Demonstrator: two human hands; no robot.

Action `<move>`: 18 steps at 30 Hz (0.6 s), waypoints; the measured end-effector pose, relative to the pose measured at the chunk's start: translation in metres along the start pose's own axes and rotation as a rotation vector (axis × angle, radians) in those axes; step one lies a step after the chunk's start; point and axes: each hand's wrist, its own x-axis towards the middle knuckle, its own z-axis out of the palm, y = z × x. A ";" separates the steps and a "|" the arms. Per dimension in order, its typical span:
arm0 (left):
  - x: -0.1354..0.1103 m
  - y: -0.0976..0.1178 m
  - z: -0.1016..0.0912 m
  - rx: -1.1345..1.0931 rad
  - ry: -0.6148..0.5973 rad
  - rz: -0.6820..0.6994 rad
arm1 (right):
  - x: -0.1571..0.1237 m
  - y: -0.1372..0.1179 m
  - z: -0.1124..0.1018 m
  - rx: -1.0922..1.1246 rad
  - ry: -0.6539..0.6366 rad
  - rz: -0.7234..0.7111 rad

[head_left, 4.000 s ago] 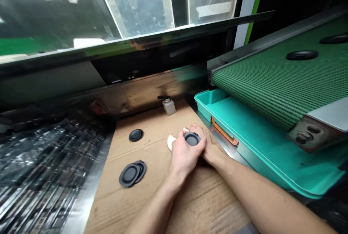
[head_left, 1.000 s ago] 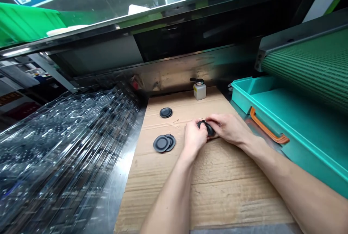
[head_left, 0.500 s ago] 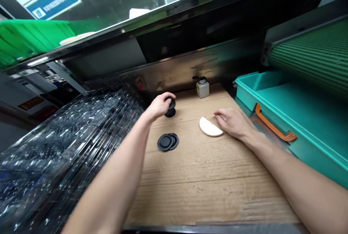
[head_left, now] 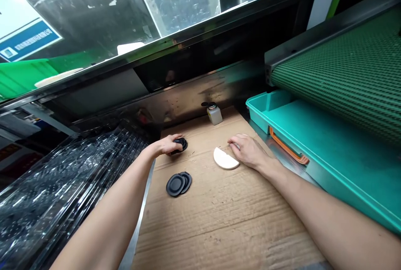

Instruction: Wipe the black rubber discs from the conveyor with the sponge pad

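Observation:
My left hand [head_left: 167, 145], fingers curled, grips a black round disc [head_left: 181, 143] low over the cardboard, at the small pile of similar discs there. Closer to me, two black rimmed discs [head_left: 176, 184] overlap flat on the cardboard. A white half-round piece [head_left: 224, 159] lies in the middle, its straight edge facing away and to the right. Just right of it, my right hand [head_left: 247, 149] rests with thumb and fingers pinched together; whatever is between them is hidden.
A cardboard sheet [head_left: 200, 224] covers the worktop. At its back stands a small white bottle [head_left: 215, 115]. Clear plastic trays [head_left: 62, 186] are stacked on the left. To the right are a teal bin [head_left: 316, 136] with an orange handle [head_left: 286, 146] and a green conveyor belt [head_left: 344, 73].
My left hand has lowered its black disc onto or close to the pile beneath. My right hand stays beside the white piece. The whole view has shifted.

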 end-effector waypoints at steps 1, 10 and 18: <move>-0.001 0.002 0.001 0.008 0.010 0.011 | 0.000 -0.001 -0.001 0.000 -0.005 0.003; -0.040 0.055 0.029 -0.081 0.238 0.031 | -0.002 -0.003 -0.002 0.044 0.031 0.011; -0.090 0.166 0.066 -0.383 0.376 0.168 | 0.007 -0.023 -0.025 0.997 0.016 0.450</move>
